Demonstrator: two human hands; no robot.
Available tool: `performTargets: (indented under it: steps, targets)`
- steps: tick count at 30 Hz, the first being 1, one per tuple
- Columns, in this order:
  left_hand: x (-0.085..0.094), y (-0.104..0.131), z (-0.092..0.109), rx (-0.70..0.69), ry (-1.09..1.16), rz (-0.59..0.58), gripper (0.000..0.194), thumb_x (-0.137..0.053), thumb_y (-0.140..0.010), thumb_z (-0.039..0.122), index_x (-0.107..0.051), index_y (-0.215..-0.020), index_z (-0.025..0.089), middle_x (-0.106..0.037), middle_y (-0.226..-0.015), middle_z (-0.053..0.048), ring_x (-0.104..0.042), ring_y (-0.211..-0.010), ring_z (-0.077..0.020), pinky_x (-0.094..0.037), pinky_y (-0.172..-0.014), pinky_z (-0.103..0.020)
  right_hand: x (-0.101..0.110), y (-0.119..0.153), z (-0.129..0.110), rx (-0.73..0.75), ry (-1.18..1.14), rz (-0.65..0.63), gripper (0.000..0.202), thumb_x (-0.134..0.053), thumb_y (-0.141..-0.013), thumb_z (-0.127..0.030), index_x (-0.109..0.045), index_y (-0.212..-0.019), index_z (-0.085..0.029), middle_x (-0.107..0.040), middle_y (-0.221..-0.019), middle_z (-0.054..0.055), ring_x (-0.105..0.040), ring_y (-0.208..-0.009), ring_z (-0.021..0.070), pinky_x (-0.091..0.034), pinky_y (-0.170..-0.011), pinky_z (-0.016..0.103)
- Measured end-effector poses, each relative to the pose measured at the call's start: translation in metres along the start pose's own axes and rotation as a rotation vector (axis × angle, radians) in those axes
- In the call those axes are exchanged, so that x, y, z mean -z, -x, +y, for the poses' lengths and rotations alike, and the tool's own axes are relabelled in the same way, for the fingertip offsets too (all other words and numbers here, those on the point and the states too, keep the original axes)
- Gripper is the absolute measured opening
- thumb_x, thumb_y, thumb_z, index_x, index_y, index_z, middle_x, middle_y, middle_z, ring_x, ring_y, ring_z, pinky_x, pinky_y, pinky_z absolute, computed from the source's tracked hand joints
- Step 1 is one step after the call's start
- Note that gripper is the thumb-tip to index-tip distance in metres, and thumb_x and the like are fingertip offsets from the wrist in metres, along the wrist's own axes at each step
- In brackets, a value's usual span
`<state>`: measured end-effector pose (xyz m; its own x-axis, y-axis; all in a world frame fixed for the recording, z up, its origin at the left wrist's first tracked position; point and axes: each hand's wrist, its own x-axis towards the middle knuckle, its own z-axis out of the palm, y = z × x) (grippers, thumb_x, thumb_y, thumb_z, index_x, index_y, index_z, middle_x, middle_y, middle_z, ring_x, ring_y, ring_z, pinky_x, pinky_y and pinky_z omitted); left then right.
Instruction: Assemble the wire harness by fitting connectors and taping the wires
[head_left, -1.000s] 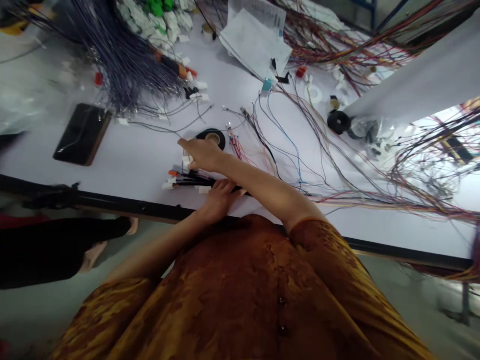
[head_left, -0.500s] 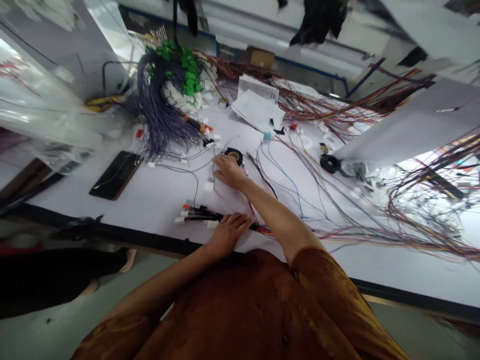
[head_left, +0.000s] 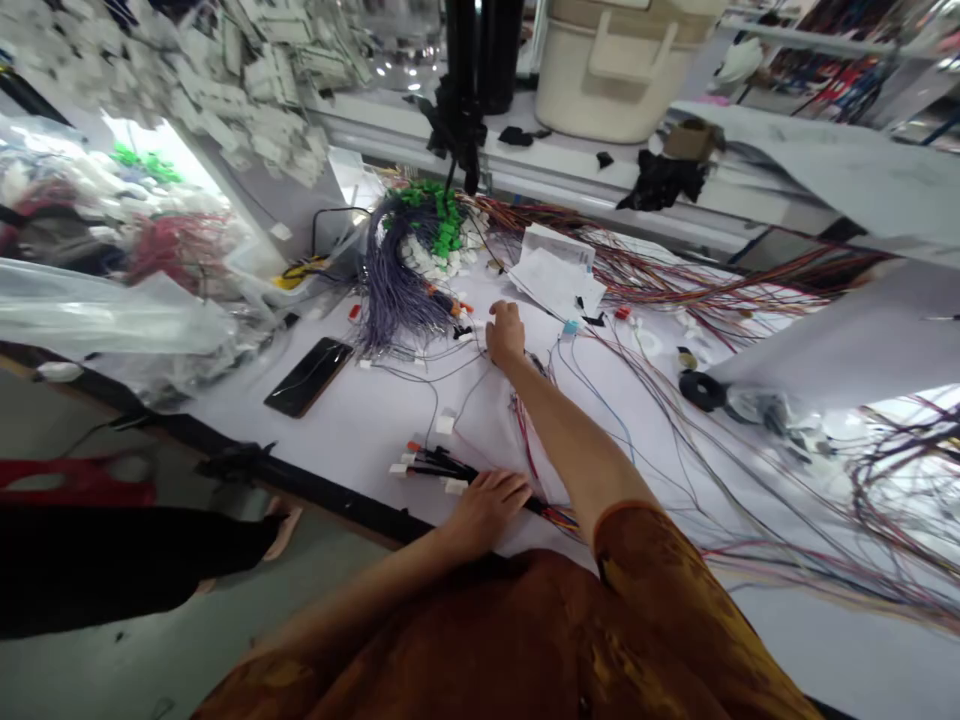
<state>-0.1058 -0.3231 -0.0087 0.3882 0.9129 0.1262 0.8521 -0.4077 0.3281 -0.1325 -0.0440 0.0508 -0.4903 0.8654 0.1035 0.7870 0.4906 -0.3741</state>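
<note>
Left hand [head_left: 491, 508], the nearer one, across the black-sleeved wire bundle [head_left: 459, 467] by the front edge of the table [head_left: 352, 435], impossible to tell whether clamped on it or merely resting. Along a mostly left-to-right axis, from white connectors [head_left: 399, 469] to coloured wires [head_left: 562, 518]. Farther out, well apart from the bundle, a curled right hand [head_left: 506, 335], contents hidden.

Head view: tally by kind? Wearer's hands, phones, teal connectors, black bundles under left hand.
Left hand and right hand: 2
Phone: 1
Teal connector: 1
Black bundle under left hand: 1
Total: 5
</note>
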Motion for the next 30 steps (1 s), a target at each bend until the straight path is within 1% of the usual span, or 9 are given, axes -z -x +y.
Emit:
performTargets:
  steps: [6,10,14,17,19,22,25,27,30]
  targets:
    - [-0.004,0.000,-0.001,-0.007,-0.006,0.028,0.036,-0.044,-0.098,0.023,-0.056,-0.131,0.016,-0.058,-0.136,-0.012,-0.052,-0.124,-0.0231,-0.044,-0.103,-0.039,-0.006,-0.006,-0.015,0.283,0.100,-0.144,0.021,-0.053,-0.087,-0.010,-0.072,-0.096,-0.014,-0.061,-0.115,0.018,-0.049,-0.113,0.0283,-0.035,-0.100,0.044]
    - [-0.002,-0.001,-0.001,-0.023,-0.023,0.054,0.032,-0.043,-0.099,0.024,-0.056,-0.128,0.016,-0.059,-0.135,-0.009,-0.053,-0.119,-0.0220,-0.043,-0.098,-0.036,0.005,-0.016,-0.029,0.290,-0.014,0.053,0.026,-0.048,-0.093,-0.021,-0.071,-0.103,-0.014,-0.062,-0.117,0.018,-0.051,-0.113,0.0298,-0.038,-0.097,0.044]
    - [0.002,-0.002,-0.001,-0.038,-0.028,0.082,0.030,-0.042,-0.100,0.024,-0.057,-0.125,0.015,-0.060,-0.133,-0.007,-0.053,-0.117,-0.0198,-0.042,-0.096,-0.033,0.032,-0.030,-0.044,0.318,-0.473,0.273,0.015,-0.057,-0.085,-0.021,-0.070,-0.090,-0.017,-0.070,-0.092,0.008,-0.063,-0.094,0.0227,-0.046,-0.090,0.036]
    - [0.002,-0.002,-0.002,-0.043,-0.044,0.109,0.030,-0.041,-0.100,0.024,-0.057,-0.125,0.015,-0.061,-0.132,-0.007,-0.053,-0.116,-0.0198,-0.041,-0.095,-0.034,0.058,-0.031,-0.053,0.223,-0.964,0.169,0.013,-0.061,-0.081,-0.025,-0.067,-0.091,-0.019,-0.064,-0.065,-0.002,-0.063,-0.063,0.0151,-0.050,-0.065,0.028]
    - [-0.001,-0.001,-0.002,-0.054,-0.045,0.120,0.031,-0.042,-0.100,0.023,-0.057,-0.125,0.015,-0.061,-0.133,-0.007,-0.053,-0.117,-0.0198,-0.041,-0.095,-0.034,0.073,-0.027,-0.058,0.141,-1.261,0.114,0.014,-0.062,-0.081,-0.030,-0.063,-0.092,-0.021,-0.061,-0.061,-0.006,-0.061,-0.055,0.0118,-0.050,-0.057,0.024]
    - [-0.005,0.001,-0.003,-0.064,-0.049,0.131,0.031,-0.044,-0.099,0.023,-0.058,-0.125,0.014,-0.061,-0.134,-0.008,-0.053,-0.117,-0.0200,-0.041,-0.096,-0.034,0.090,-0.013,-0.066,0.160,-1.438,0.063,0.017,-0.066,-0.081,-0.036,-0.058,-0.087,-0.023,-0.065,-0.069,-0.005,-0.066,-0.064,0.0100,-0.051,-0.058,0.021]
    - [-0.006,0.003,-0.005,-0.061,-0.049,0.135,0.033,-0.044,-0.099,0.024,-0.057,-0.127,0.015,-0.060,-0.135,-0.009,-0.053,-0.118,-0.0205,-0.042,-0.096,-0.034,0.103,0.012,-0.075,0.262,-1.297,-0.095,0.019,-0.074,-0.075,-0.029,-0.058,-0.083,-0.021,-0.070,-0.077,-0.003,-0.069,-0.069,0.0100,-0.051,-0.058,0.020]
    - [-0.006,0.003,-0.006,-0.058,-0.044,0.129,0.033,-0.045,-0.098,0.024,-0.058,-0.127,0.015,-0.060,-0.136,-0.010,-0.054,-0.118,-0.0205,-0.042,-0.098,-0.035,0.116,0.032,-0.081,0.388,-1.255,-0.022,0.021,-0.074,-0.075,-0.024,-0.060,-0.090,-0.022,-0.073,-0.091,-0.001,-0.070,-0.080,0.0106,-0.052,-0.065,0.022]
    - [-0.006,0.002,-0.004,-0.060,-0.034,0.119,0.033,-0.046,-0.098,0.023,-0.058,-0.127,0.014,-0.060,-0.136,-0.011,-0.054,-0.119,-0.0208,-0.044,-0.099,-0.035,0.145,0.066,-0.087,0.578,-1.263,0.232,0.022,-0.066,-0.084,-0.020,-0.060,-0.104,-0.026,-0.073,-0.108,0.000,-0.072,-0.089,0.0117,-0.055,-0.074,0.027]
